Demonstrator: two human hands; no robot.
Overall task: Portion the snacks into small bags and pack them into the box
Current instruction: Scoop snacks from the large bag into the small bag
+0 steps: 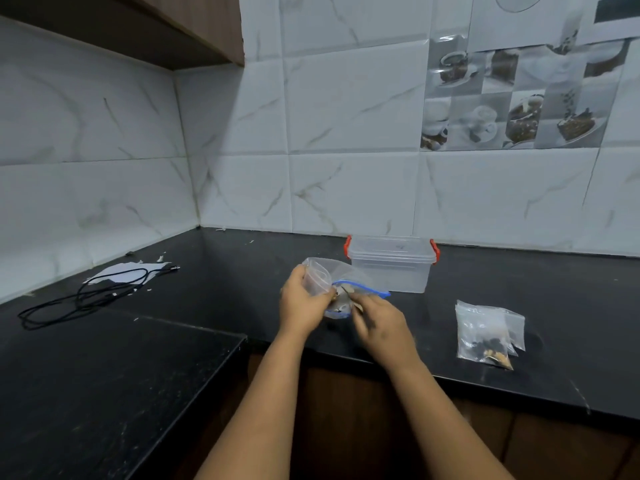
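On the black counter, biggest thing first:
- One clear box, lid on, two red clips, by the wall.
- One black cable, far left.
- One big blue-zip bag, before the box.
- Two small bags: one filled lying right, one gripped by the left hand.
- Right hand pinches snacks at the big bag's mouth.

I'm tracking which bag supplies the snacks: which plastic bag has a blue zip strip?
The large bag between the hands, in front of the clear box. The small bags to the right show no blue.
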